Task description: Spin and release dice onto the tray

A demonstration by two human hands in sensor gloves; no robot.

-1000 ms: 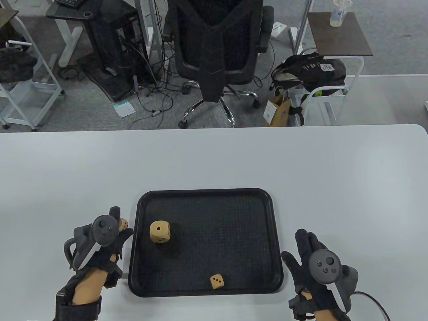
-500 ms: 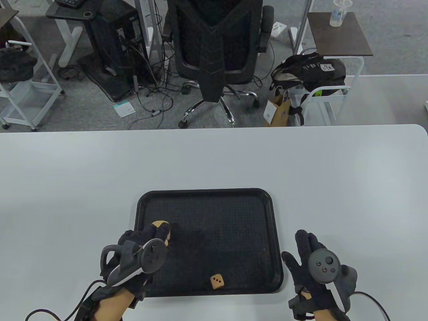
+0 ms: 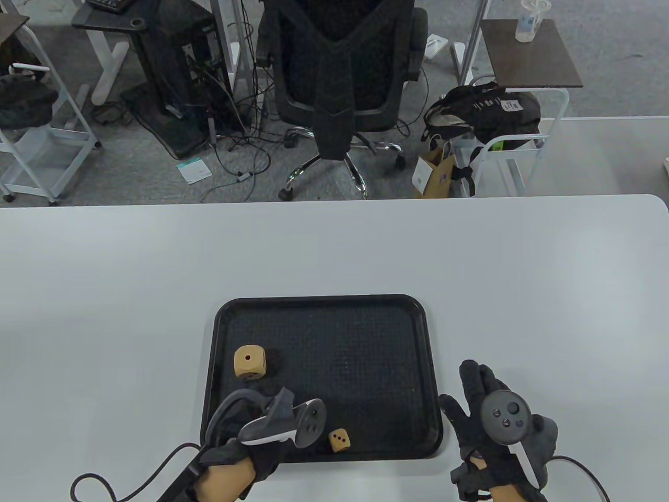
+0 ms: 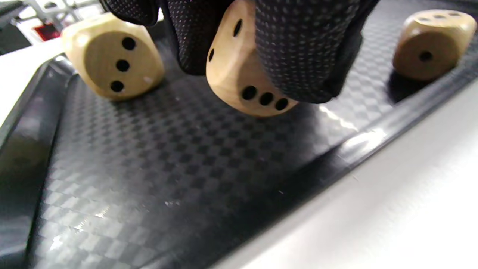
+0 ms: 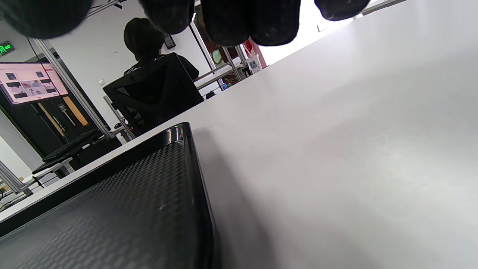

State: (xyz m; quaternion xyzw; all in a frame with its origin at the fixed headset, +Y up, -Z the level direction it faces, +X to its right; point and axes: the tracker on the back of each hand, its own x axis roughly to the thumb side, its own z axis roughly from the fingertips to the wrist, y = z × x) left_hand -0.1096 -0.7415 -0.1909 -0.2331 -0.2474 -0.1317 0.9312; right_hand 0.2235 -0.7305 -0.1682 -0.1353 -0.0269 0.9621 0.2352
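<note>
Dice: one die [image 4: 242,71] is pinched between the left hand's [image 3: 245,455] curled fingers [image 4: 302,48], just above the tray [image 3: 434,366]. Two more dice [image 3: 249,361] [image 3: 339,440] are seen lying on the tray. The right hand [image 3: 486,418] is laid flat beside the tray, fingers straight, nothing held.

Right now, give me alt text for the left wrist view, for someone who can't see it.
Black gloved fingers of the left hand pinch a pale wooden die just above a black textured plastic tray. Two more wooden dice rest on the tray: one at upper left showing three pips, one at upper right showing one pip.
</note>
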